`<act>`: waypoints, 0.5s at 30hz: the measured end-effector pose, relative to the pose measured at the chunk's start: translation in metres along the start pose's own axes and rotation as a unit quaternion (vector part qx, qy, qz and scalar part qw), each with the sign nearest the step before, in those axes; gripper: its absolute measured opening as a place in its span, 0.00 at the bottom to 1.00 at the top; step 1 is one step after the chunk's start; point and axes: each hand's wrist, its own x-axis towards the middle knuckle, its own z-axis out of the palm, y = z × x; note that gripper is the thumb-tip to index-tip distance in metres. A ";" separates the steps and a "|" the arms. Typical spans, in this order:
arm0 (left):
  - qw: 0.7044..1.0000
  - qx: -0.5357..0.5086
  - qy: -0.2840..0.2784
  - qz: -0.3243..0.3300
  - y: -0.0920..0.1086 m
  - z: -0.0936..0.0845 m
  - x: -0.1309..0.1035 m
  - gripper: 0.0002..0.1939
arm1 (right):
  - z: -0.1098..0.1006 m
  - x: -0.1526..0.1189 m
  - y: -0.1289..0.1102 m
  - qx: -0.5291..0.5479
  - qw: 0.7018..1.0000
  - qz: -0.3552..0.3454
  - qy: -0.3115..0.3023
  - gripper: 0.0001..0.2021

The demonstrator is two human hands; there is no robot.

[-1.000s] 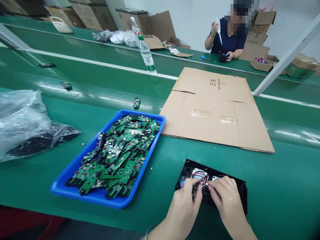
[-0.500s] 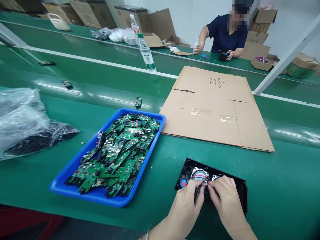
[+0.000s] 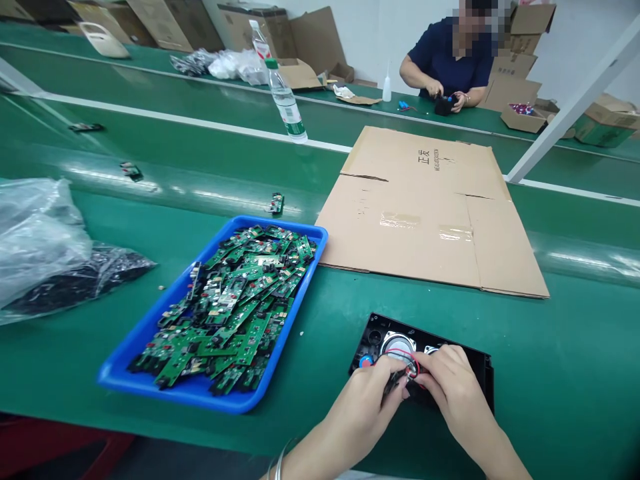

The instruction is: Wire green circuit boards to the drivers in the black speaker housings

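Right now my left hand (image 3: 373, 403) and my right hand (image 3: 453, 390) are drawn close together over the open black plastic speaker housing (image 3: 425, 360), which lies flat on the green conveyor table (image 3: 550, 373) near its front edge, just right of the middle. Both sets of fingertips are pinched on the thin red and black wires (image 3: 407, 363) that loop over the round silver speaker driver (image 3: 397, 345) inside the housing; a small dark piece sits between my thumbs, though I cannot tell exactly what it is. At the left end of the housing shows a small blue and red round part (image 3: 366, 361). To the left of the housing, well apart from my hands, stands a shallow blue plastic tray (image 3: 150, 380) heaped with green circuit boards (image 3: 235, 307). Farther left lies a crumpled clear plastic bag (image 3: 40, 240) with dark small parts spilling at its edge. Beyond the housing a flattened brown cardboard sheet (image 3: 430, 213) lies on the table. A clear plastic water bottle with a green cap (image 3: 286, 103) stands upright further back. On the far side of the line another person in a dark blue shirt (image 3: 450, 63) sits with both hands on a small black object (image 3: 443, 105), a small white bottle (image 3: 387, 87) beside them.
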 end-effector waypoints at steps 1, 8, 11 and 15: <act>1.000 -0.003 0.001 -0.001 0.001 0.000 0.000 0.04 | 0.000 0.000 0.000 0.004 1.000 -0.002 0.005 0.09; 0.987 -0.124 -0.012 -0.106 0.002 0.001 -0.002 0.04 | 0.003 0.002 -0.003 0.016 1.000 -0.007 0.020 0.08; 0.982 -0.136 0.002 -0.133 0.004 0.002 -0.001 0.04 | 0.004 0.002 -0.002 0.010 1.000 0.002 0.013 0.08; 0.979 -0.118 0.072 -0.148 0.009 0.007 -0.004 0.06 | -0.006 -0.007 0.003 -0.017 0.999 0.040 -0.005 0.11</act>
